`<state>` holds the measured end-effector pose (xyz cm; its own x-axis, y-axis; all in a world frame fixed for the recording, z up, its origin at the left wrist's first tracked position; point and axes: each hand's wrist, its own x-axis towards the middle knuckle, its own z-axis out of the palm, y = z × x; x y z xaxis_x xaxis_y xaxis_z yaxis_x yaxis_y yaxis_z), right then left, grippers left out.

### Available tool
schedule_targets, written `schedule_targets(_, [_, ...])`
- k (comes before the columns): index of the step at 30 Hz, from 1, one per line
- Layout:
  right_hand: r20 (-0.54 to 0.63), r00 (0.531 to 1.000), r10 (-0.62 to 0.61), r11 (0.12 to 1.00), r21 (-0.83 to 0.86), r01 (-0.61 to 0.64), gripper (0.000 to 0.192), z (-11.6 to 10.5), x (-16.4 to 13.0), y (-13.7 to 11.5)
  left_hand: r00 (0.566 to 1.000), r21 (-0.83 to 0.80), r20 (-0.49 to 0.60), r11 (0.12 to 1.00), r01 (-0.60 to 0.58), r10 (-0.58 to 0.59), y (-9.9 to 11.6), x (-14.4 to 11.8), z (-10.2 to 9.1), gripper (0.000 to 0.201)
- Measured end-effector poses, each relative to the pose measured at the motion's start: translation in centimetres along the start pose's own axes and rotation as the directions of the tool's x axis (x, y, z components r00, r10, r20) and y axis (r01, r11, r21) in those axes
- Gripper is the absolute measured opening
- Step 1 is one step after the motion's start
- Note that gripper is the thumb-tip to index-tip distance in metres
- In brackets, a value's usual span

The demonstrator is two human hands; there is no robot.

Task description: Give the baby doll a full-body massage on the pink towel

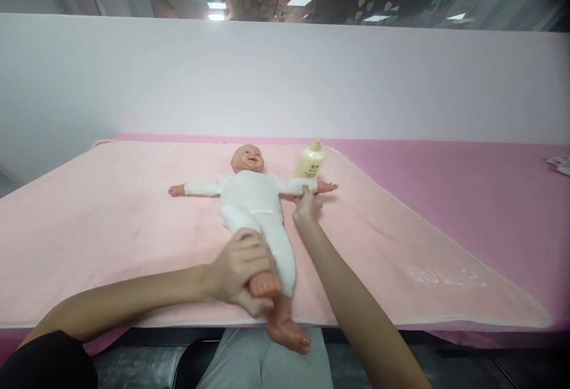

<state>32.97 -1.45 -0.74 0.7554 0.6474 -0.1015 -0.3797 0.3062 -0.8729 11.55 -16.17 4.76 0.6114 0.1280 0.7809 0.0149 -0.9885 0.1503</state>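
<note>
**Doll held at one foot and one forearm, lotion bottle untouched**

The baby doll (256, 211) lies on its back in the middle of the frame, on a pale pink blanket (111, 217). Its long axis runs from upper centre to lower centre: the head points toward the far wall at the top of the picture, the feet toward the bottom edge. The arms are spread straight out to left and right, making a cross. One leg lies extended, its bare foot jutting past the blanket's near edge at lower centre.

The left hand (240, 270) is wrapped closed around the doll's other lower leg, just above the foot, which shows bare beyond the curled fingers and seems lifted a little. The right hand (306, 206) reaches in from the lower right and pinches the doll's forearm on the right side of the frame, fingers narrowed on the white sleeve.

Judging by how things lie, the handling looks to be at an early or middle stage: the doll is fully dressed in its white suit, and the cream pump bottle (310, 161) stands upright just beside the doll's outstretched arm, above the right hand, with no hand on it.

The blanket covers a deeper pink table surface (467, 187), which stretches off to the right of the frame. A white wall (285, 80) rises behind.
</note>
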Motion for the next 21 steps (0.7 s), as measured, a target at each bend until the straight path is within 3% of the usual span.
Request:
schedule_targets(2, [0.119,0.97,-0.213,0.971,-0.086,0.224,0.044,0.1,-0.3,-0.2,0.994,0.004,-0.092,0.998,0.058,-0.058,-1.7,1.1,-1.7,0.049])
schedule_targets(3, [0.201,0.928,-0.314,0.924,-0.16,0.347,0.042,0.1,-0.5,-0.3,0.987,-0.012,-0.141,0.997,0.082,-0.082,-2.8,1.5,-2.6,0.051])
schedule_targets(5, [0.421,0.801,-0.426,0.752,-0.328,0.572,0.037,0.1,-1.2,-0.6,0.973,-0.06,-0.182,0.989,0.136,-0.145,-5.5,1.7,-3.8,0.054])
schedule_targets(8, [0.711,0.596,-0.374,0.398,-0.458,0.795,0.04,0.2,-2.5,-0.9,0.924,-0.068,-0.153,0.937,0.344,-0.35,-9.2,1.1,-4.4,0.053])
schedule_targets(10, [0.765,0.55,-0.334,0.282,-0.476,0.833,0.046,0.2,-3.2,-1.0,0.878,-0.011,-0.119,0.885,0.465,-0.463,-10.7,0.6,-4.5,0.052])
schedule_targets(11, [0.758,0.561,-0.334,0.29,-0.483,0.826,0.046,0.3,-3.3,-1.1,0.865,0.012,-0.099,0.869,0.495,-0.492,-11.0,0.6,-4.5,0.052])
schedule_targets(13, [0.702,0.621,-0.349,0.408,-0.482,0.775,0.042,0.4,-3.2,-1.3,0.866,0.019,-0.065,0.867,0.499,-0.497,-10.7,0.9,-4.8,0.051])
schedule_targets(16, [0.511,0.784,-0.353,0.673,-0.443,0.592,0.039,0.4,-2.3,-1.5,0.905,-0.016,-0.104,0.911,0.413,-0.412,-8.8,1.6,-5.0,0.053])
schedule_targets(19, [0.276,0.927,-0.254,0.898,-0.289,0.332,0.04,0.3,-1.3,-1.6,0.984,0.049,-0.118,0.989,0.141,-0.134,-6.3,0.9,-3.6,0.056])
schedule_targets(21, [0.153,0.983,-0.105,0.982,-0.14,0.126,0.04,0.1,-0.8,-1.4,0.988,0.072,0.025,0.985,-0.155,0.153,-4.8,-0.6,-1.8,0.055])
